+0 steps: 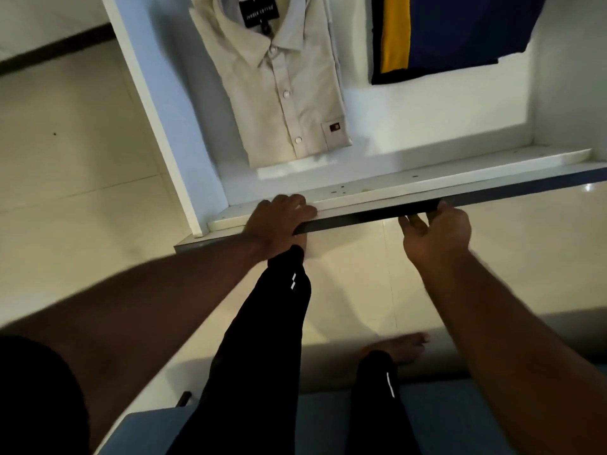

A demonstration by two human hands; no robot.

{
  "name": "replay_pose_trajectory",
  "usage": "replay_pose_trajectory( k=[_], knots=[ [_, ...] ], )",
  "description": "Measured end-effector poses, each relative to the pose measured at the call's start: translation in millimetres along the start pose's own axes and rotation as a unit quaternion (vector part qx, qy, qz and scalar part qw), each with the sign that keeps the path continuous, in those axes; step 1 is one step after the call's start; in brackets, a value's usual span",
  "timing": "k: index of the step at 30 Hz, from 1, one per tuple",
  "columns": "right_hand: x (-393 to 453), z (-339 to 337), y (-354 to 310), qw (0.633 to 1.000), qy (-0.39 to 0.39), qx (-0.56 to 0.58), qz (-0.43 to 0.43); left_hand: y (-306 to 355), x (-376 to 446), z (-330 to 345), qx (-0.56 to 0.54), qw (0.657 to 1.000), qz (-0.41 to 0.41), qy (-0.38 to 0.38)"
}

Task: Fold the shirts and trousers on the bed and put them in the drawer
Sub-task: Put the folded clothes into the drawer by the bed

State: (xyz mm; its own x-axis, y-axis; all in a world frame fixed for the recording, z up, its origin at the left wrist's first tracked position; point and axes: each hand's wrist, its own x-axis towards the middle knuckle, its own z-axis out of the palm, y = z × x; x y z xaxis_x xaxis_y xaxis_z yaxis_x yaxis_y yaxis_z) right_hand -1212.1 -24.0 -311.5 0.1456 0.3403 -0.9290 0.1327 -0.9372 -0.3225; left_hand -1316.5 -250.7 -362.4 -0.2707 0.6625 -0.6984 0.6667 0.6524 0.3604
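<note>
1. The floor (82,178) is pale, glossy tile with faint grout lines; a dark strip runs along its far left edge below a light wall. A blue-grey surface (460,418) fills the bottom of the view.
2. A white drawer (427,126) stands pulled out over the floor, its front panel (377,215) dark on the outer face and white on top, with small dark specks along the rim.
3. Inside, a folded cream shirt (282,90) with white buttons and a black collar label lies at the left, close to the side wall. A folded navy garment with a yellow stripe (443,34) lies to its right, apart from it and cut off by the top edge.
4. Both garments lie well beyond the hands, further back in the drawer than the front panel.
5. The left hand (279,221) is on the front panel's top edge, fingers curled over the rim, thumb side below: its grip is closed on the panel.
6. The right hand (437,231) holds the same panel further right, fingers hooked beneath the dark edge, thumb up at the rim.
7. Both forearms reach forward, nearly straight.
8. Black trouser legs (262,339) and a bare foot (404,348) show below the drawer.
</note>
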Motion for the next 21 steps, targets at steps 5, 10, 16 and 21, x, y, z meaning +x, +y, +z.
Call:
replay_pose_trajectory(
  k=[5, 10, 16, 21],
  knots=[
    [4, 50, -24, 0.998, -0.038, 0.057, -0.01, -37, 22, -56, 0.042, 0.991, 0.066, 0.107],
    [-3, 114, -44, 0.992, -0.095, 0.074, -0.034, -82, 52, -106, 0.152, 0.959, 0.127, 0.202],
    [8, 187, -68, 0.978, -0.171, 0.068, -0.096, -131, 91, -162, 0.429, 0.809, 0.218, 0.338],
    [34, 242, -90, 0.879, -0.208, -0.275, -0.329, -141, 134, -106, 0.424, 0.787, 0.056, 0.444]
  ],
)
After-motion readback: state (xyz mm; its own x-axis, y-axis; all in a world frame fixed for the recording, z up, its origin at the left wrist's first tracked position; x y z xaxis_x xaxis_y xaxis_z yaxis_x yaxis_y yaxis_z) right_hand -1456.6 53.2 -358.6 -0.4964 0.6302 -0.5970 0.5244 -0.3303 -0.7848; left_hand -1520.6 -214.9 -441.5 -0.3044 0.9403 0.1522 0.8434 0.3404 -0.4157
